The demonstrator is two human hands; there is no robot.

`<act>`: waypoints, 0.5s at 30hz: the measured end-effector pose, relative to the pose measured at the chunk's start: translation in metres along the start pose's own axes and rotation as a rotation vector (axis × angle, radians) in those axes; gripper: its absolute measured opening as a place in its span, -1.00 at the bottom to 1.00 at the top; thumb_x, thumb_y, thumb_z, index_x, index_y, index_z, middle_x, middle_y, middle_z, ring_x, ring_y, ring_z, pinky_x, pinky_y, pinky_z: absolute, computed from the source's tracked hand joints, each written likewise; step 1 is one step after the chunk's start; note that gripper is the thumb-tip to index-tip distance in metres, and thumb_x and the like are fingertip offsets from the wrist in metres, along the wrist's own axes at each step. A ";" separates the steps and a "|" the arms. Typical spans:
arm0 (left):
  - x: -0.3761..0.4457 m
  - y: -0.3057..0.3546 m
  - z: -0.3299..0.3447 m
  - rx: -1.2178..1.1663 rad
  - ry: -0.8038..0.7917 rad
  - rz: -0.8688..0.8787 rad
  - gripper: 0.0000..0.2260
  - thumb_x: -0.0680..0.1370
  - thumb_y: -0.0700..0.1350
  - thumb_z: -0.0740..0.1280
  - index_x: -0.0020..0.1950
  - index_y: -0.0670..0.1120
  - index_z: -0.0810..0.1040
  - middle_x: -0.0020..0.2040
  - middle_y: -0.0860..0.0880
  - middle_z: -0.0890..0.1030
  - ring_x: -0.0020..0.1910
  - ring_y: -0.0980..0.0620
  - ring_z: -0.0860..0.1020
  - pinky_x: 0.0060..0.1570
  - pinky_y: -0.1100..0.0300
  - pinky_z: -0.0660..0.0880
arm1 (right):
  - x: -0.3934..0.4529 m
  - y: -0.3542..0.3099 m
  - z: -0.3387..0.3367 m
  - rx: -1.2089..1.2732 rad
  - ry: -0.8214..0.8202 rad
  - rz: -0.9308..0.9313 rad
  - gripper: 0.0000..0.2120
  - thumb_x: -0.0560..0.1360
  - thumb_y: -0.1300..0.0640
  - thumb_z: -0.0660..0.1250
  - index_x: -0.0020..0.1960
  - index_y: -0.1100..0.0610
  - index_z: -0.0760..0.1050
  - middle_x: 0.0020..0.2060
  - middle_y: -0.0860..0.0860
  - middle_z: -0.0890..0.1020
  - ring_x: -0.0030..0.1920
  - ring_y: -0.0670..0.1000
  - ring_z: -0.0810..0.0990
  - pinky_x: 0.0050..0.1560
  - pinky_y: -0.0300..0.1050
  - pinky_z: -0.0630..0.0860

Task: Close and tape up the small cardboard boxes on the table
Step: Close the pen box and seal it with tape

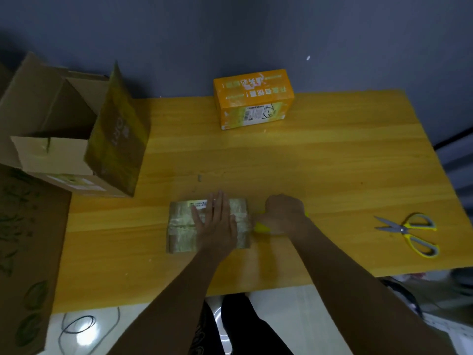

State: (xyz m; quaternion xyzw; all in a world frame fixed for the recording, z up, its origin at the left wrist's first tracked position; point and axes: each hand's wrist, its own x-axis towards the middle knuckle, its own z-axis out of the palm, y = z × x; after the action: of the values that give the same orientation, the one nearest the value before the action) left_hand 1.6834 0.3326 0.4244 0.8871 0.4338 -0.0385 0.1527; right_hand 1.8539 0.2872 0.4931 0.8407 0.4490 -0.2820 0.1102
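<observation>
Your small brown box (184, 226) lies flat on the wooden table (307, 162), close to the near edge, and everything else can be placed from it. Its top is closed and covered with shiny clear tape, and a white label (198, 203) sits at its far edge. Your left hand (217, 224) lies palm down across the right half of the box top, fingers straight and slightly spread, pointing away from you; it presses the box and grasps nothing. Your right hand (281, 213) is just beside the box's right edge, fingers curled round a yellow object (262, 228) of which only a small part shows beneath the hand, touching or nearly touching the box's right side; what the object is cannot be made out, though a strip of tape seems to run across the box top toward it. Well to the right of the box, near the table's right end, a pair of yellow-handled scissors (409, 233) lies with its blades slightly parted and pointing back toward the box. Far beyond the box, at the table's back edge, stands an orange printed box (253, 98), closed. To the left of and beyond the brown box, a large open carton (64, 129) stands at the table's left end with its flaps raised, and another big carton with green print (23, 252) stands lower at the left, beside the table.
</observation>
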 end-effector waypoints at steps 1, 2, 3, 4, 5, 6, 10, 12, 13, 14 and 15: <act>0.000 0.001 -0.001 -0.012 0.000 -0.001 -0.43 0.60 0.09 -0.21 0.56 -0.11 0.05 0.56 -0.04 0.12 0.55 -0.08 0.05 0.39 -0.32 -0.25 | -0.002 0.014 -0.002 0.100 -0.049 -0.018 -0.41 0.40 -0.41 0.26 0.08 0.08 0.61 0.08 0.05 0.63 0.11 0.08 0.58 -0.07 -0.11 0.42; 0.000 0.002 -0.001 -0.018 0.004 -0.004 -0.44 0.61 0.10 -0.17 0.56 -0.12 0.10 0.56 -0.05 0.15 0.55 -0.08 0.06 0.39 -0.33 -0.22 | -0.004 0.031 -0.003 0.226 -0.100 -0.053 -0.41 0.39 -0.42 0.26 0.00 0.09 0.62 -0.02 0.05 0.63 0.02 0.05 0.59 -0.08 -0.09 0.43; 0.000 0.003 -0.002 -0.007 -0.002 -0.005 -0.44 0.63 0.14 -0.14 0.56 -0.12 0.10 0.56 -0.05 0.14 0.55 -0.06 0.00 0.39 -0.32 -0.25 | -0.009 0.045 -0.002 0.377 -0.129 -0.091 -0.43 0.39 -0.43 0.26 -0.16 0.10 0.60 -0.20 0.05 0.59 -0.14 0.02 0.56 -0.16 -0.09 0.40; 0.000 0.003 -0.002 0.013 -0.020 -0.004 -0.42 0.63 0.18 -0.14 0.57 -0.10 0.04 0.57 -0.03 0.08 0.54 -0.02 -0.11 0.39 -0.29 -0.31 | -0.016 0.055 0.000 0.524 -0.124 -0.116 -0.42 0.39 -0.42 0.26 -0.30 0.12 0.51 -0.36 0.04 0.48 -0.28 -0.01 0.48 -0.25 -0.09 0.33; -0.001 0.001 -0.001 0.026 -0.037 -0.001 -0.40 0.62 0.22 -0.17 0.58 -0.08 -0.02 0.58 -0.02 0.01 0.52 0.01 -0.21 0.39 -0.26 -0.36 | -0.021 0.061 0.004 0.599 -0.090 -0.122 -0.43 0.40 -0.39 0.26 -0.36 0.13 0.45 -0.43 0.01 0.40 -0.34 -0.01 0.43 -0.30 -0.10 0.27; -0.001 -0.002 0.000 0.032 -0.037 0.004 -0.37 0.60 0.25 -0.21 0.58 -0.07 -0.05 0.59 -0.01 -0.03 0.50 0.03 -0.26 0.38 -0.24 -0.38 | -0.024 0.064 0.008 0.593 -0.032 -0.125 -0.45 0.43 -0.36 0.25 -0.34 0.14 0.48 -0.43 0.01 0.42 -0.33 -0.01 0.44 -0.30 -0.12 0.27; 0.000 -0.010 -0.008 0.021 -0.058 0.012 -0.30 0.52 0.26 -0.34 0.58 -0.05 -0.07 0.59 0.01 -0.06 0.54 0.04 -0.22 0.41 -0.23 -0.35 | -0.017 0.059 0.016 -0.041 0.164 -0.034 -0.38 0.47 -0.40 0.15 0.01 0.14 0.59 -0.03 0.05 0.65 0.01 0.10 0.59 -0.02 -0.07 0.41; 0.001 -0.011 -0.012 0.034 -0.079 0.009 -0.33 0.54 0.26 -0.31 0.58 -0.04 -0.09 0.59 0.02 -0.09 0.56 0.02 -0.18 0.42 -0.22 -0.34 | -0.013 0.056 0.016 -0.158 0.184 0.006 -0.42 0.47 -0.42 0.13 -0.09 0.11 0.51 -0.04 0.09 0.63 0.03 0.12 0.59 0.06 -0.02 0.38; 0.002 -0.011 -0.013 0.043 -0.094 -0.004 -0.36 0.58 0.25 -0.28 0.58 -0.04 -0.12 0.59 0.02 -0.11 0.56 0.02 -0.19 0.43 -0.23 -0.33 | -0.012 0.054 0.016 -0.158 0.167 0.023 -0.43 0.47 -0.41 0.13 -0.07 0.10 0.51 -0.03 0.09 0.62 0.03 0.12 0.59 0.08 0.00 0.38; 0.002 -0.010 -0.016 0.041 -0.117 -0.017 -0.40 0.61 0.23 -0.24 0.58 -0.03 -0.14 0.59 0.02 -0.13 0.55 0.02 -0.20 0.43 -0.23 -0.33 | -0.010 0.052 0.017 -0.144 0.150 0.040 -0.43 0.47 -0.41 0.13 -0.04 0.10 0.51 -0.02 0.08 0.62 0.04 0.12 0.58 0.10 0.02 0.38; 0.003 -0.009 -0.020 0.031 -0.147 -0.025 -0.43 0.63 0.21 -0.20 0.58 -0.03 -0.16 0.59 0.03 -0.16 0.55 0.02 -0.22 0.42 -0.23 -0.33 | -0.009 0.050 0.018 -0.132 0.136 0.052 -0.44 0.47 -0.41 0.13 -0.03 0.09 0.51 -0.01 0.08 0.61 0.05 0.12 0.57 0.11 0.03 0.37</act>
State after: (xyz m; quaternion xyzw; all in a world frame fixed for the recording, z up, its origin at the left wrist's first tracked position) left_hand 1.6770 0.3456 0.4404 0.8786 0.4319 -0.1124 0.1700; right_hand 1.8843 0.2442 0.4801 0.8602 0.4510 -0.1912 0.1418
